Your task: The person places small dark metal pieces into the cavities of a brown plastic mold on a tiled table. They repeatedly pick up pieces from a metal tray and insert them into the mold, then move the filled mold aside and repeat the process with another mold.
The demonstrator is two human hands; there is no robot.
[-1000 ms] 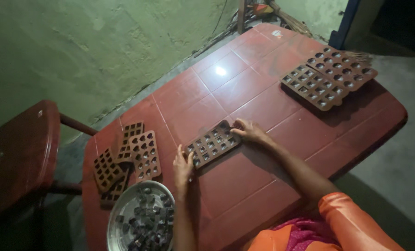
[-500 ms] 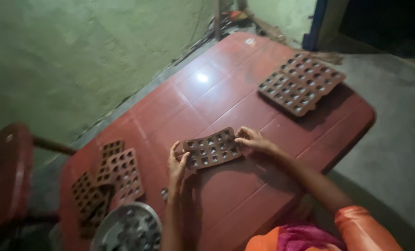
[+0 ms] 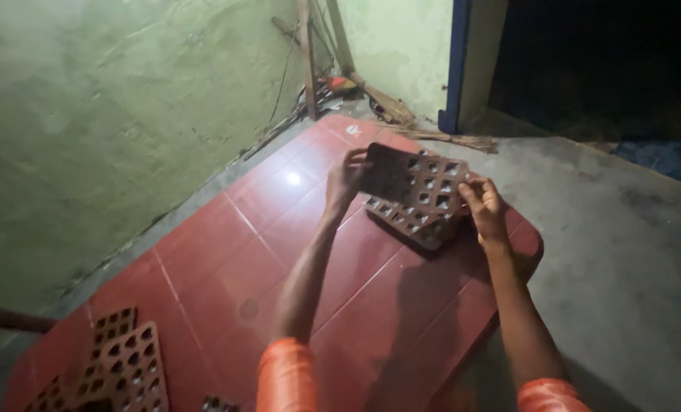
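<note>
a person's two bare arms reach forward over a red tiled-pattern desk (image 3: pixel 226 267), seen from above. the left hand (image 3: pixel 348 177) and the right hand (image 3: pixel 484 204) grip opposite short edges of a dark brown mould tray (image 3: pixel 411 181) full of small diamond-shaped cavities, fingers curled closed over its rim so the tray stays level between them. it is held just above, or perhaps resting on, a stack of similar trays (image 3: pixel 417 223) at the far right part of the desk; contact cannot be told. holding both ends seems meant to line the tray up squarely with the stack below. more mould trays (image 3: pixel 123 365) lie overlapping at the near left corner, well apart from the hands. orange sleeves (image 3: pixel 287 374) cover the upper arms. a green plaster wall (image 3: pixel 104 114) runs along the left, sticks and a broom (image 3: pixel 401 122) lie near a blue door frame (image 3: pixel 456 69), and grey concrete floor (image 3: pixel 623 267) spreads to the right.
</note>
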